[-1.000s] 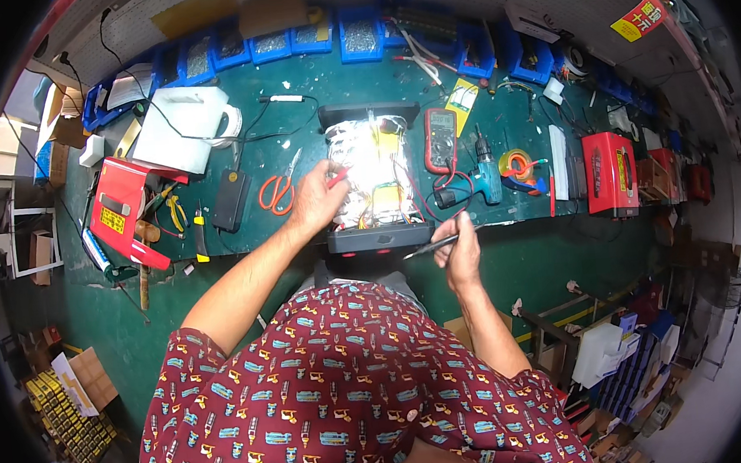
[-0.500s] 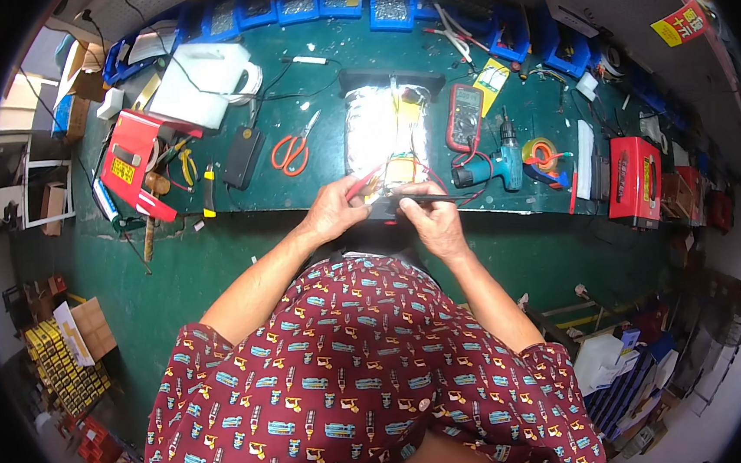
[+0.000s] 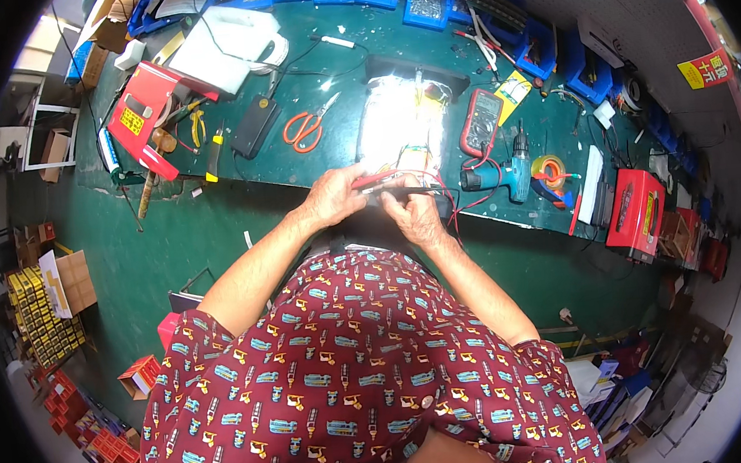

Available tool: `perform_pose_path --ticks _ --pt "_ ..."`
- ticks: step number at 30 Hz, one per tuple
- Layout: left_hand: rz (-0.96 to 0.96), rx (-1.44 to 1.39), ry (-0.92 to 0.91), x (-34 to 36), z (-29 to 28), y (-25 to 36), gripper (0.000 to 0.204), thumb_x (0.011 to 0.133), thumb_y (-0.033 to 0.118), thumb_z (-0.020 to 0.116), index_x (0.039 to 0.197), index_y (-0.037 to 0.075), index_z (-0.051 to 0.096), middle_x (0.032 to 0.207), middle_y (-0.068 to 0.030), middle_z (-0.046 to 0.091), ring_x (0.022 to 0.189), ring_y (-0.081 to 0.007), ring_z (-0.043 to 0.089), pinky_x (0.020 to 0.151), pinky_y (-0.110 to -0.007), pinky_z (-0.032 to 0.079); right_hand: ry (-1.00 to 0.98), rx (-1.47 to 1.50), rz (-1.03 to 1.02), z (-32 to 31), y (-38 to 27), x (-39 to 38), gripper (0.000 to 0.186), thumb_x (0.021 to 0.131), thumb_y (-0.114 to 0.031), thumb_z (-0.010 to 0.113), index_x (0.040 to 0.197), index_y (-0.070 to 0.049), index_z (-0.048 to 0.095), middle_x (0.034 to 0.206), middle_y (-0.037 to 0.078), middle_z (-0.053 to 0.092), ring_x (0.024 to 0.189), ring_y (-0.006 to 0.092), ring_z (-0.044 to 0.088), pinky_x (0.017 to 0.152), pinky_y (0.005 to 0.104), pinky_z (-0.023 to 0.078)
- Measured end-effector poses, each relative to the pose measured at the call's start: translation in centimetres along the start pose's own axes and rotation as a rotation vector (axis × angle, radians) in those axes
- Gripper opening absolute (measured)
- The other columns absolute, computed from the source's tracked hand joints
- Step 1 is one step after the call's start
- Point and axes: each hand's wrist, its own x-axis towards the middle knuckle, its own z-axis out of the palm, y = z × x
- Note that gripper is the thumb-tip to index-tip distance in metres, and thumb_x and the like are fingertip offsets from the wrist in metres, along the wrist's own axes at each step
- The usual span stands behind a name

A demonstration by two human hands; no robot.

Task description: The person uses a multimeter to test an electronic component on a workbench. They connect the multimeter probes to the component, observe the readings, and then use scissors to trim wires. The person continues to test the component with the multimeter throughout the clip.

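At the bench's front edge, my left hand (image 3: 336, 197) is closed round a red test probe (image 3: 372, 179). Close beside it, my right hand (image 3: 415, 217) pinches a black test probe (image 3: 420, 190). The probe tips are too small to make out between the fingers. Just beyond my hands lies a foil-covered unit (image 3: 397, 125) with a dark end plate, bright with glare; thin coloured wires (image 3: 415, 157) show at its near end. To its right a red-and-grey multimeter (image 3: 481, 123) rests on the bench, with a red lead running from it toward my hands.
Right of the unit lie a teal cordless drill (image 3: 514, 171), a tape roll (image 3: 548, 165) and a red case (image 3: 634, 213). On the left are orange-handled scissors (image 3: 303, 132), a black box (image 3: 255, 126), a utility knife (image 3: 215, 155) and a hammer (image 3: 148, 190). Blue bins (image 3: 427, 8) line the back.
My view has shifted, moving the bench within the picture. My hands have drawn closer together and back from the unit's near end, keeping both probes.
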Motion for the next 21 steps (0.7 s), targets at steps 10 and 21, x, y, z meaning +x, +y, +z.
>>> perform_pose_path --ticks 10,21 --pt "0.004 0.315 0.473 -2.7 -0.8 1.6 0.030 0.100 0.029 0.054 0.095 0.003 0.067 0.083 -0.0211 0.068 0.083 -0.0415 0.069 0.073 -0.048 0.052 0.032 -0.116 -0.095 0.4 0.6 -0.1 0.019 0.094 -0.010 0.063 0.107 -0.002 0.073 0.088 0.009 0.071 0.079 0.0170 0.066 0.074 0.0338 0.054" --pt "-0.255 -0.111 0.304 -3.9 0.5 1.1 0.038 0.107 0.026 0.050 0.085 -0.002 0.065 0.070 -0.0119 0.062 0.066 -0.0270 0.065 0.066 -0.038 0.049 0.005 -0.109 -0.137 0.3 -0.2 -0.1 0.020 0.094 -0.007 0.064 0.111 0.003 0.069 0.105 0.022 0.068 0.100 0.0357 0.070 0.089 0.0440 0.056"
